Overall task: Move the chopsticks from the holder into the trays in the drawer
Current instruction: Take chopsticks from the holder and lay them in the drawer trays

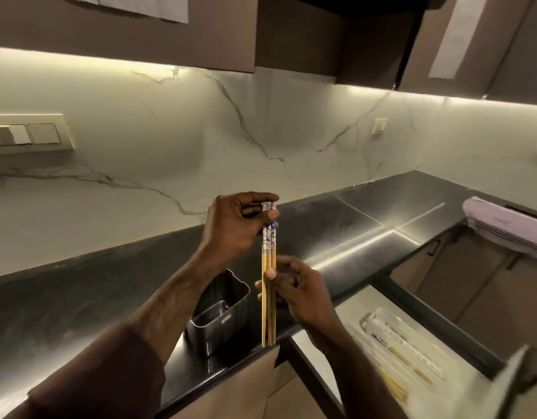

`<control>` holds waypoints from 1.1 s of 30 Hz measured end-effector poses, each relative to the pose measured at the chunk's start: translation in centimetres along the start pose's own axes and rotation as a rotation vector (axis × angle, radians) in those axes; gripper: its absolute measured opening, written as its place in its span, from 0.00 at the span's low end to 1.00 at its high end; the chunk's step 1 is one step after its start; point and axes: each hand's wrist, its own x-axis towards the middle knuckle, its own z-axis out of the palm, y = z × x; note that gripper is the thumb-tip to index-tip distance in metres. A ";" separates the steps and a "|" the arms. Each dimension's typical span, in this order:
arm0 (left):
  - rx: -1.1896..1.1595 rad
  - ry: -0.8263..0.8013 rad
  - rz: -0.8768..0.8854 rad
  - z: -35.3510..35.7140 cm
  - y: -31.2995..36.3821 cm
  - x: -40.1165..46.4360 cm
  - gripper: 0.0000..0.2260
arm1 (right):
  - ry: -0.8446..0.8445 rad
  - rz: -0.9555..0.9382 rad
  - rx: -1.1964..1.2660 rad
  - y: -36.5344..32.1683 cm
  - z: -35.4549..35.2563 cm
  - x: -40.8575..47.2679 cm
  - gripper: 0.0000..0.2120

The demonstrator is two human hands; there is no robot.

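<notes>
Mid-transfer: my left hand [231,228] pinches the chopsticks [268,285] upright by their patterned tops, right hand [294,290] grasping mid-shaft; next, lay them level into the drawer tray [424,343], lower right.

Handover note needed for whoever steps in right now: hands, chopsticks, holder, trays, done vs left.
Left hand: grips the patterned top ends of the chopsticks, held upright above the counter edge.
Right hand: fingers pinch the same bundle at mid-length.
Holder: metal, on the dark counter, below and left of the bundle; no chopsticks show in it.
Drawer: open at lower right; its trays already hold some chopsticks.
Done: bundle lifted out of the holder.
Left: lay it in a tray.
</notes>
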 end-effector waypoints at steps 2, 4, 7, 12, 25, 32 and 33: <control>-0.053 -0.016 -0.004 1.6 0.4 -0.5 0.13 | -0.019 0.061 -0.037 0.6 -1.9 -2.2 0.07; -0.104 -0.021 -0.011 3.5 0.7 -1.0 0.13 | -0.029 0.123 -0.075 1.1 -3.8 -4.2 0.11; -0.158 -0.047 -0.014 7.4 1.4 -1.9 0.13 | 0.006 0.196 -0.109 1.6 -7.3 -7.5 0.09; -0.214 -0.076 -0.007 15.8 3.3 -3.2 0.12 | 0.113 0.260 -0.127 0.6 -15.0 -12.9 0.10; -0.265 -0.084 -0.115 40.7 6.0 -8.8 0.12 | 0.255 0.388 -0.042 0.5 -37.2 -26.5 0.09; -0.219 -0.071 -0.177 47.8 4.6 -8.9 0.12 | 0.271 0.446 -0.098 1.2 -43.7 -27.9 0.08; -0.211 -0.069 -0.181 48.5 4.1 -8.8 0.12 | 0.275 0.455 -0.104 1.5 -44.4 -27.7 0.07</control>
